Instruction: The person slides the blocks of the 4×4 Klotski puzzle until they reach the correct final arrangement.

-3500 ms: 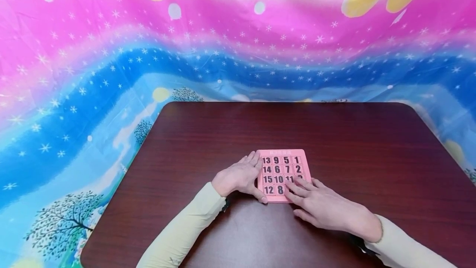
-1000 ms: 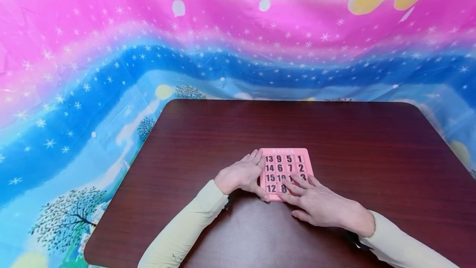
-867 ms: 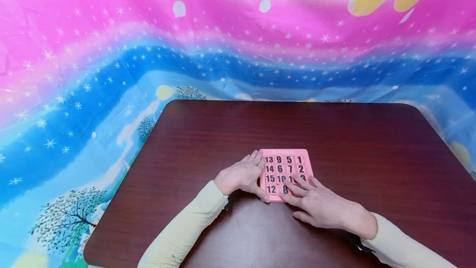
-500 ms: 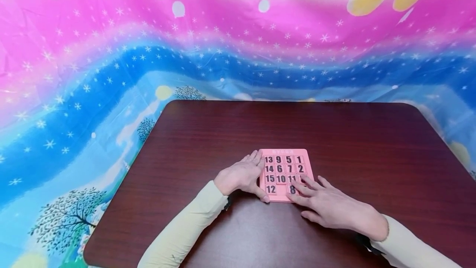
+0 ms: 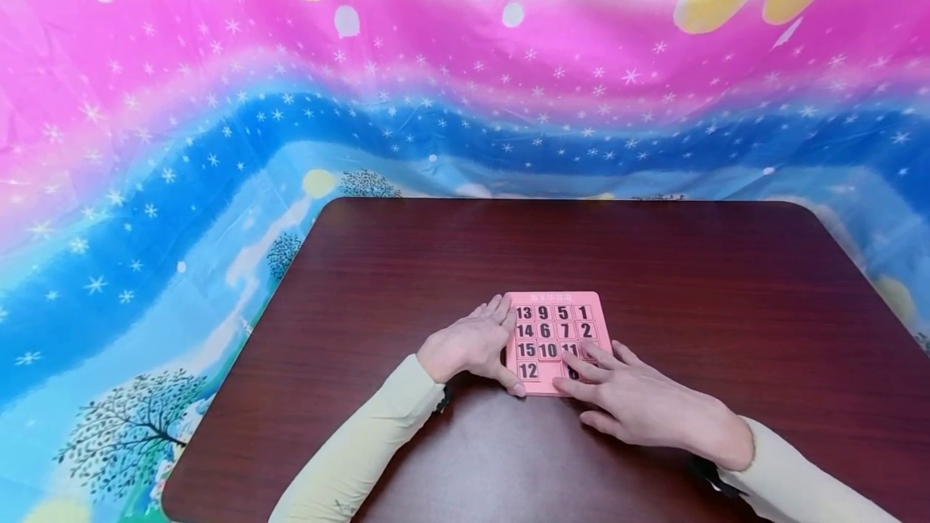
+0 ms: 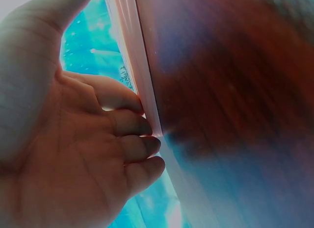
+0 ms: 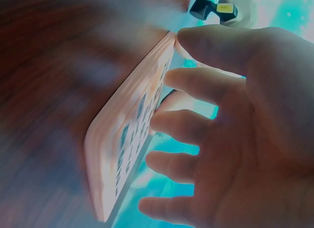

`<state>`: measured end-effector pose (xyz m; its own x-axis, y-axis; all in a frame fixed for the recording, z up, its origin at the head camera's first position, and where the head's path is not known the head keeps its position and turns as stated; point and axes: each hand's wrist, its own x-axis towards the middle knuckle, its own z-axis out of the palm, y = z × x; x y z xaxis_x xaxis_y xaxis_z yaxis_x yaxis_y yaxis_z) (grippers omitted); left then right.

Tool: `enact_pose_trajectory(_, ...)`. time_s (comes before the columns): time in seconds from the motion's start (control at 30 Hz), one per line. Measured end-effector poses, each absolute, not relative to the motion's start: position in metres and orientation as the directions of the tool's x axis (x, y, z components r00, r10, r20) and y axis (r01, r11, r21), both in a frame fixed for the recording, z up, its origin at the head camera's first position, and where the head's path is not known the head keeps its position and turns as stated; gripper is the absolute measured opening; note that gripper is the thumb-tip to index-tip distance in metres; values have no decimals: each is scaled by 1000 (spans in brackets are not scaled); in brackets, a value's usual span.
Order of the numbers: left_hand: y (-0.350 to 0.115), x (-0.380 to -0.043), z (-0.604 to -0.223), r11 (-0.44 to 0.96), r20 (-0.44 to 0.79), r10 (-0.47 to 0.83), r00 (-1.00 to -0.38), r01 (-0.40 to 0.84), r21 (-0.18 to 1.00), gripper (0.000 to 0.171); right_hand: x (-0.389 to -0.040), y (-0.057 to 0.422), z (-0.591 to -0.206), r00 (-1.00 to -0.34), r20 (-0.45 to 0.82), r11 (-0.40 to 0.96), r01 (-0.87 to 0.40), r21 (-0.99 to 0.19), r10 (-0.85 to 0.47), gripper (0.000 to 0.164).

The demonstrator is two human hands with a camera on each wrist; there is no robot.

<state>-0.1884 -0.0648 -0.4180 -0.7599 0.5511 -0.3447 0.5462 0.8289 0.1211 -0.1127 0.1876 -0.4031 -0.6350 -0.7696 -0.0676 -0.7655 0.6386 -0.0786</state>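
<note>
A pink sliding number puzzle lies flat on the table, its black-numbered tiles facing up. My left hand rests along the puzzle's left edge, thumb at the near left corner. In the left wrist view its fingertips touch the side of the board. My right hand is spread over the near right part, with fingertips at the lower tiles. Beneath them the 8 tile is partly covered, and the 3 is hidden. In the bottom row a gap shows between the 12 tile and the 8.
The dark reddish-brown table has rounded corners. Behind and to the left hangs a pink and blue printed cloth with snowflakes and trees. In the right wrist view, a black strap crosses the other wrist's pale sleeve.
The 8 tile has slid right, from beside the 12 to under the 11, leaving a gap. My right fingers shifted right with it, then slightly back left. The left hand stays on the edge.
</note>
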Motion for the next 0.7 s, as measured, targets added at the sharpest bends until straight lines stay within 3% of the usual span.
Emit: enact_pose_trajectory(0.7, -66, -188, -418, 828, -346, 551, -759, 550, 111, 137, -123, 149, -411, -561, -102, 569, -817, -94, -822, 53)
